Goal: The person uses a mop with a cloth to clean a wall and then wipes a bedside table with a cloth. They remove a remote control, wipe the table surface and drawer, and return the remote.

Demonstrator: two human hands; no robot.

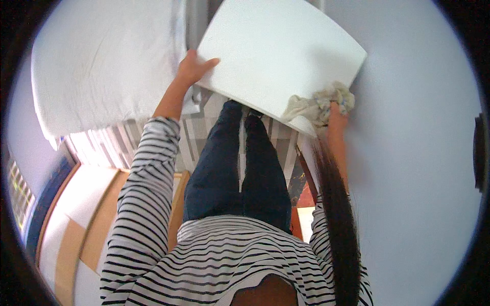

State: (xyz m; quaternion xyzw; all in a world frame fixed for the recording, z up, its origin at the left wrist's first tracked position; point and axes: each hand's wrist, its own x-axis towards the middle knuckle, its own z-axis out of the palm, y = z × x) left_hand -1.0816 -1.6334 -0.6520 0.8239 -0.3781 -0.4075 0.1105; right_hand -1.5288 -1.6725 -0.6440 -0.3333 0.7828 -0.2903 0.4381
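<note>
A white flat panel [270, 56] with a curved outer edge is tilted in front of me at the top centre. My left hand [193, 69] grips its near left corner, thumb on the upper face and fingers hidden beneath. A crumpled beige cloth [334, 97] with small coloured marks is bunched in my right hand [337, 118], whose fingers are partly covered by it. The cloth rests on the panel's right side, and a loose end trails over the near edge.
On the left lies a white-covered surface like a mattress [107, 66], close to my left hand. A pale wall [408, 168] runs along the right, with a dark object [480, 153] at its far side. Wooden furniture [97, 209] stands lower left. Long dark hair [334, 204] hangs by my right forearm.
</note>
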